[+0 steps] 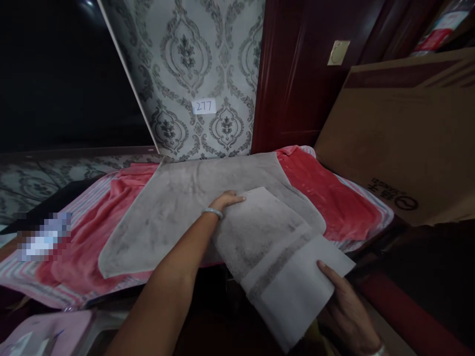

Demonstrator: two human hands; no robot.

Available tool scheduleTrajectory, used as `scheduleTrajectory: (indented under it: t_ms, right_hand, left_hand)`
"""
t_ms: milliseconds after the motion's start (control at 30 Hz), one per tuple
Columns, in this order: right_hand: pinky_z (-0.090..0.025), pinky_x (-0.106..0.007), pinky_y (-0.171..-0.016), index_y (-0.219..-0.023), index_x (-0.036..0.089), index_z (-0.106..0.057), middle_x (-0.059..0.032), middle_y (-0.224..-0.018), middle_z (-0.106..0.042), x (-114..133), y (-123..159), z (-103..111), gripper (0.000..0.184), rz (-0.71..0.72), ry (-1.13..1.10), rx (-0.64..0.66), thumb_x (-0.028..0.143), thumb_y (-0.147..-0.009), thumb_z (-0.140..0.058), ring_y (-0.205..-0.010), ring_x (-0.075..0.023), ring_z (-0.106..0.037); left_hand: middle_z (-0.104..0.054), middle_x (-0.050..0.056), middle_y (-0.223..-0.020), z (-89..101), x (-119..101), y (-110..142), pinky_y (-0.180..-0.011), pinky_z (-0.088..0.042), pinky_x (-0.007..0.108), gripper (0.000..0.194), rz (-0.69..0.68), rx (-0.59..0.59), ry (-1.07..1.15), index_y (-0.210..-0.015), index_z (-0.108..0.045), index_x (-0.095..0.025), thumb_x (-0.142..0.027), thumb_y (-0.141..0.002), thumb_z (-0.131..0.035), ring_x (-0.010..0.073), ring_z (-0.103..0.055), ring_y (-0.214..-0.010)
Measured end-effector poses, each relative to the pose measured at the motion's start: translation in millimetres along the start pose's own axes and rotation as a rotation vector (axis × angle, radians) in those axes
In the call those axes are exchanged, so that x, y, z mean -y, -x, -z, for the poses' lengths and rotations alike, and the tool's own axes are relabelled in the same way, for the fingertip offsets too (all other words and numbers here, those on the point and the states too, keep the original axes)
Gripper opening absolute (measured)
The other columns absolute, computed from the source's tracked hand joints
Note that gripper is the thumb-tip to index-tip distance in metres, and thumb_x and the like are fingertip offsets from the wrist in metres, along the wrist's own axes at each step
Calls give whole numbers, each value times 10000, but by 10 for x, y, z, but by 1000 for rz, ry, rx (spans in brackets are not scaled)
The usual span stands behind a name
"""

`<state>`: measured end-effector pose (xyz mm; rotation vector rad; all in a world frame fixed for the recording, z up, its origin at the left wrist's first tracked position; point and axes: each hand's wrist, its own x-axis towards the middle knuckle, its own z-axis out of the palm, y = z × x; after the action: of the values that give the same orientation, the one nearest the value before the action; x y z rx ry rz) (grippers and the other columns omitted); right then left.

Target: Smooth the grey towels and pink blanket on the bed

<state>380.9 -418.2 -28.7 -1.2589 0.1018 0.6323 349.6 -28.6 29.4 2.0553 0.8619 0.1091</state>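
A folded grey towel (263, 237) with a pale flat end and a darker band is held at a slant above the table's near edge. My left hand (225, 200) pinches its far left corner, the thumb lying on top. On the near right, my right hand (345, 301) grips the pale end, thumb above and the other fingers mostly hidden beneath. Under and behind the towel, a larger grey cloth (159, 217) lies spread out flat. Beneath that cloth, a red blanket (322, 193) shows at both sides.
A striped cloth (22, 277) covers the table below the blanket. A large cardboard box (401, 143) leans at the right, and a dark screen (67, 74) stands at the left. A pink lid-like object (70, 326) sits at lower left. Wallpaper behind bears a "277" label (204, 106).
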Motion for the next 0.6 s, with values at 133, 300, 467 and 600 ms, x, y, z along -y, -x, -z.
scheduleTrajectory:
  t_ms: [133,300,467,600]
  right_hand:
    - [-668,-400,-795,-1189,250,-693,-63,-1141,-757,155,64,-65,734,-13,10,-35,457,-521,-917,-1003,-342,-731]
    - [-635,-339,-600,-1034,179,-717,-102,-950,-773,631,-90,-217,581,28,179,53,423,-541,-904,-767,-297,-734]
    - [-615,-314,-588,-917,176,-731,-91,-818,-759,1180,-517,-896,333,50,260,303,291,-632,-860,-692,-260,-715]
    - [-608,-310,-634,-952,149,-726,-71,-767,-743,1308,-1022,-1621,226,106,262,511,219,-750,-799,-654,-214,-698]
  left_hand:
    - [-756,98,-894,-78,18,123,-845,-565,361,316,-2,51,120,-835,-686,-175,-433,-690,-798,305,-711,-981]
    - [-751,90,-940,233,136,437,-789,-578,327,430,7,-42,384,-958,-688,-158,-468,-697,-832,256,-710,-922]
    - [-728,99,-1002,1046,304,836,-821,-582,351,466,-30,-502,328,-1065,-690,-133,-477,-779,-820,242,-686,-941]
    - [-641,104,-1258,1519,463,1097,-913,-579,442,416,-2,-652,224,-1274,-614,-164,-427,-953,-641,227,-650,-1073]
